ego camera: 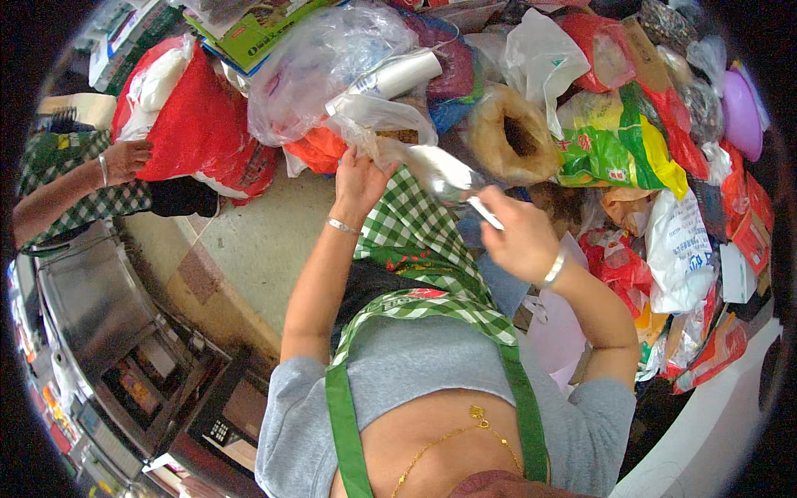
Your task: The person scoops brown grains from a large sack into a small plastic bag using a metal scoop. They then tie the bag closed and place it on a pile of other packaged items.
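My left hand (362, 185) pinches the edge of a clear plastic bag (385, 149) in front of my green checked apron (411, 218). My right hand (522, 239) grips the white handle of a scoop or large spoon (449, 180). Motion blurs the scoop's pale, shiny head, which is close beside the bag's mouth; I cannot tell what it carries. Just beyond the scoop stands an open sack with a rolled-down rim (485, 118), dark inside. A white roll of plastic (398, 78) lies past my left hand on a large clear bag (292, 93).
At the left, another person's hand (127, 162) touches a big red sack (193, 118). Green-and-yellow packaging (616, 146), a white printed bag (679, 255) and red bags (616, 261) crowd the right. Dark appliances (99, 292) line the lower left, beside the bare floor (249, 236).
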Action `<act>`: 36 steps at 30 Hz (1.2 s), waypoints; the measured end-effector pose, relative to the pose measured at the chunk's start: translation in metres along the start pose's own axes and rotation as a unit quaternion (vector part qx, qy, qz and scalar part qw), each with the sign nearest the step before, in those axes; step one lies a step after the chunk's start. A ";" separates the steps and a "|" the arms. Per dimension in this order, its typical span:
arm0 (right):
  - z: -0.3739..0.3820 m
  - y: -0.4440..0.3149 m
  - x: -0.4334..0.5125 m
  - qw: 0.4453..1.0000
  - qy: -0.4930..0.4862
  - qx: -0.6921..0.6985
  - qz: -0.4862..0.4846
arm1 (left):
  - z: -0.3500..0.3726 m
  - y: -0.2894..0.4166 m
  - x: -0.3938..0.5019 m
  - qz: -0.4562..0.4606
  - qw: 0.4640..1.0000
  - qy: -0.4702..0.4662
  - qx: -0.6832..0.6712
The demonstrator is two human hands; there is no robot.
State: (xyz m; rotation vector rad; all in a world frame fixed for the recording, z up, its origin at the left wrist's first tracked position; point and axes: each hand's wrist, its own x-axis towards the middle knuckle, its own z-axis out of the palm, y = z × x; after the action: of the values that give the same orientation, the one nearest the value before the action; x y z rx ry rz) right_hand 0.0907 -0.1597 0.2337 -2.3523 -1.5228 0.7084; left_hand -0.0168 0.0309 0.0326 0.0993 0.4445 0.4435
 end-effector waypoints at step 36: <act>0.117 0.347 0.140 0.950 0.008 -0.021 0.310 | 0.073 -0.004 -0.063 0.083 0.821 0.084 0.559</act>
State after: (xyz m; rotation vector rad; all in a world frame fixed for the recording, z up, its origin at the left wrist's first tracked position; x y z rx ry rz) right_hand 0.3481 -0.1855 -0.0603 -2.8785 -0.7720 0.7776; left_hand -0.0343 -0.0001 0.1227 1.2640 0.8354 0.3087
